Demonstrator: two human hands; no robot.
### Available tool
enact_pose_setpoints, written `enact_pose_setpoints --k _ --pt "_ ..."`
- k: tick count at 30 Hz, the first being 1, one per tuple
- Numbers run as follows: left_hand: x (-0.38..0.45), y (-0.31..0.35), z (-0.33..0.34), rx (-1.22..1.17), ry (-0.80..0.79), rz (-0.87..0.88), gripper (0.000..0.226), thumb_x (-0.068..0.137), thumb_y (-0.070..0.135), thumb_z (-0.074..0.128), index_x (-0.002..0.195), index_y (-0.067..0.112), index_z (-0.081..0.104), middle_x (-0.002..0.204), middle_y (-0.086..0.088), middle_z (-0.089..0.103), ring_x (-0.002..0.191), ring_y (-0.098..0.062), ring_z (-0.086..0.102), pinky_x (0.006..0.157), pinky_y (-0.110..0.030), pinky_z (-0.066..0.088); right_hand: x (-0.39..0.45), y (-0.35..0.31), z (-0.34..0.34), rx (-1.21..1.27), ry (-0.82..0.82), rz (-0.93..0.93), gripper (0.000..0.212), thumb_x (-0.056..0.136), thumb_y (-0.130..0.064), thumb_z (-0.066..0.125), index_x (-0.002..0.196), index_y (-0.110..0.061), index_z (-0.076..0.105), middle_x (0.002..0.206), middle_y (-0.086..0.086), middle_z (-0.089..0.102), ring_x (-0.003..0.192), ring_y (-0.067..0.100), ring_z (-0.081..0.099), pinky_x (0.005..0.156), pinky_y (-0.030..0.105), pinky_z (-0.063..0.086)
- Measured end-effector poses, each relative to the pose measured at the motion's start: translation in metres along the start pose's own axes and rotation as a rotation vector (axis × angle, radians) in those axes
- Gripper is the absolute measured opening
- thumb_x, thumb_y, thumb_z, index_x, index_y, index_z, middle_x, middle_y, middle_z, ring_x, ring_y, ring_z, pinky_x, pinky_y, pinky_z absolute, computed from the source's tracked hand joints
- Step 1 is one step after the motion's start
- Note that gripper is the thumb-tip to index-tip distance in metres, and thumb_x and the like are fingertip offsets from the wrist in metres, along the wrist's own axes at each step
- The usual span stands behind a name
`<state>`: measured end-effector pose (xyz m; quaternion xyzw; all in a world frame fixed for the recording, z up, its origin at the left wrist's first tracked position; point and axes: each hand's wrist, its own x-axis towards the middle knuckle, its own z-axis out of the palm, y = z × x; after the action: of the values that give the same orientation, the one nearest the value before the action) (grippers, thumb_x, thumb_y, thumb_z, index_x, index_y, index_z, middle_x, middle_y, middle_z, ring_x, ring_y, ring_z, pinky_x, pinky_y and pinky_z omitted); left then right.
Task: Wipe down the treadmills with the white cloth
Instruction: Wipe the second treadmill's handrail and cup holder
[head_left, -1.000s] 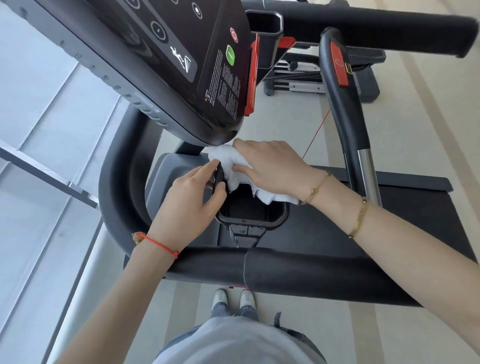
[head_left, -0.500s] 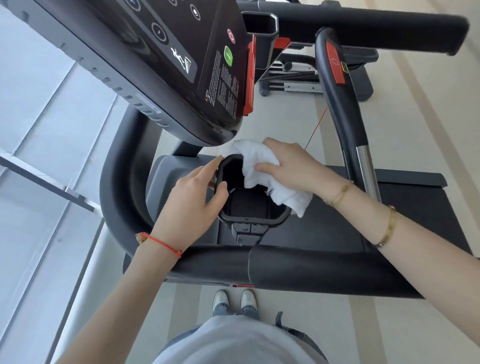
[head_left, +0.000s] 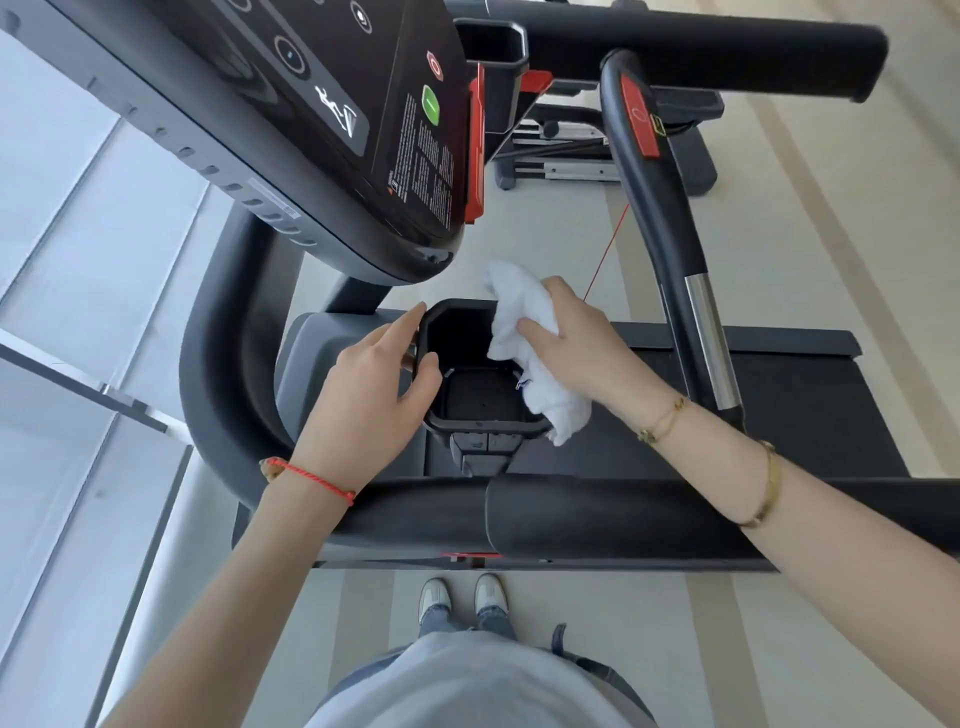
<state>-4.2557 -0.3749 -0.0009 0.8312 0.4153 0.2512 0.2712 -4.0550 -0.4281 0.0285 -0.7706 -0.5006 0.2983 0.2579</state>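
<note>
Right hand (head_left: 587, 348) seemingly gripping white cloth (head_left: 530, 343)

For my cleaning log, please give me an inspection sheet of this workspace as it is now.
Surface: treadmill, dark belt, black console above.
Job's things: white cloth draped over right rim of black cup holder.
Clutter: nothing seen.
Grippers: right hand grips the cloth; left hand holds the holder's left rim, thumb inside.
Cables: thin red cord beside the right handle.
Surroundings: pale floor, window glass at left, other equipment behind.
</note>
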Motion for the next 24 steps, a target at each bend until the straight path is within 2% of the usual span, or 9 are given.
enact_pose_setpoints --k 2,5,7,9,12,15,17,21,24 --pt "0.0 0.001 0.001 0.003 0.006 0.006 0.051 0.096 0.028 0.052 0.145 0.018 0.044 0.103 0.0 0.065 0.096 -0.016 0.065 0.085 -0.023 0.045 -0.003 0.0 -0.001 0.026 -0.008 0.002 0.021 0.101 -0.025 0.046 0.113 -0.01 0.039 0.084 0.002 0.051 0.068 0.014 0.048 0.055 0.026 0.035" --pt "0.0 0.0 0.001 0.006 0.016 0.006 0.051 0.096 0.027 0.053 0.145 0.018 0.044 0.106 -0.002 0.067 0.097 -0.017 0.065 0.086 -0.026 0.047 -0.028 0.008 0.008 0.087 -0.06 0.064 0.028 0.099 -0.025 0.049 0.114 -0.017 0.027 0.091 0.001 0.053 0.076 0.011 0.054 0.057 0.026 0.04" --pt "0.0 -0.001 0.002 0.011 0.022 0.009 0.05 0.096 0.027 0.053 0.145 0.018 0.045 0.105 -0.001 0.066 0.096 -0.016 0.065 0.084 -0.025 0.046 -0.038 0.013 0.012 0.131 -0.081 0.115 0.032 0.098 -0.027 0.05 0.113 -0.02 0.023 0.093 -0.002 0.051 0.08 0.007 0.053 0.058 0.024 0.038" --pt "0.0 -0.001 0.002 0.016 0.022 0.012 0.05 0.095 0.026 0.054 0.144 0.018 0.045 0.104 -0.001 0.066 0.095 -0.015 0.065 0.083 -0.023 0.044 -0.033 0.014 0.011 0.08 -0.077 0.105 0.031 0.098 -0.028 0.05 0.11 -0.016 0.024 0.088 -0.004 0.048 0.075 0.006 0.05 0.055 0.023 0.035" --pt "0.001 -0.001 0.002 0.024 0.017 0.01 0.051 0.095 0.027 0.053 0.144 0.017 0.045 0.105 -0.003 0.067 0.094 -0.016 0.065 0.085 -0.028 0.048 -0.013 0.009 0.003 -0.098 -0.055 -0.022 0.028 0.099 -0.03 0.05 0.109 -0.013 0.031 0.082 -0.001 0.048 0.068 0.013 0.049 0.053 0.028 0.034" --pt "0.0 0.001 0.001 0.032 0.019 0.014 0.05 0.095 0.028 0.053 0.144 0.017 0.045 0.103 -0.003 0.066 0.091 -0.018 0.064 0.085 -0.034 0.051 0.013 0.003 -0.007 -0.353 -0.084 -0.217 0.027 0.1 -0.033 0.047 0.112 -0.009 0.042 0.091 0.001 0.048 0.079 0.024 0.051 0.062 0.034 0.031" --pt "0.0 0.003 0.0 0.034 0.027 0.018 0.046 0.095 0.026 0.053 0.14 0.018 0.049 0.1 -0.002 0.066 0.088 -0.018 0.064 0.083 -0.037 0.053 0.03 -0.008 -0.007 -0.522 -0.145 -0.368 0.027 0.1 -0.035 0.045 0.111 -0.01 0.046 0.094 -0.003 0.046 0.081 0.024 0.05 0.066 0.035 0.03" --pt "-0.002 0.003 0.0 0.053 0.081 -0.025 0.033 0.093 0.028 0.058 0.122 0.014 0.057 0.103 -0.001 0.066 0.087 -0.019 0.064 0.079 -0.043 0.054 0.047 -0.024 0.005 -0.637 -0.168 -0.585 0.021 0.099 -0.03 0.048 0.115 -0.016 0.048 0.106 -0.003 0.058 0.082 0.024 0.056 0.065 0.035 0.036" --pt "-0.002 0.003 0.0 0.054 0.084 -0.037 0.04 0.093 0.032 0.056 0.128 0.015 0.055 0.109 0.001 0.065 0.092 -0.016 0.064 0.083 -0.04 0.054 0.041 -0.015 0.003 -0.624 -0.124 -0.562 0.019 0.099 -0.029 0.047 0.116 -0.02 0.047 0.107 -0.003 0.057 0.087 0.025 0.057 0.071 0.04 0.045"
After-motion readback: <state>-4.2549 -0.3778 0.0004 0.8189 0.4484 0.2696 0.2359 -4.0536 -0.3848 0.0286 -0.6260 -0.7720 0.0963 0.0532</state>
